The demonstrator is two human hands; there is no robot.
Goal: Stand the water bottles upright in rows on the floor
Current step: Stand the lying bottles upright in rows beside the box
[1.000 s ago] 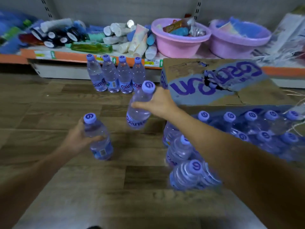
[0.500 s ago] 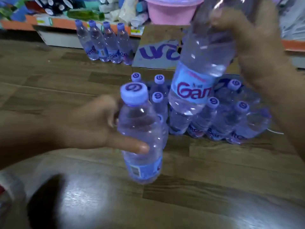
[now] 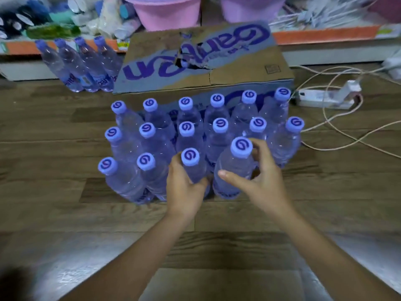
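Several clear water bottles with purple caps stand upright in rows [image 3: 186, 129] on the wooden floor, in front of a cardboard box. My left hand [image 3: 184, 187] grips a bottle [image 3: 191, 158] in the nearest row. My right hand [image 3: 258, 177] wraps around the bottle beside it [image 3: 235, 161], at the right end of that row. Both bottles stand upright and touch each other. A separate short row of bottles [image 3: 86, 66] stands at the back left by the shelf.
The cardboard box [image 3: 238, 68] with purple lettering sits behind the rows. A power strip [image 3: 321, 96] and loose cables [image 3: 347, 135] lie on the floor to the right. Pink basins [image 3: 167, 11] and packed goods fill the low shelf at the back.
Both hands have brought their bottles down from in front of me into the nearest row. My view has swung over the bottle group.
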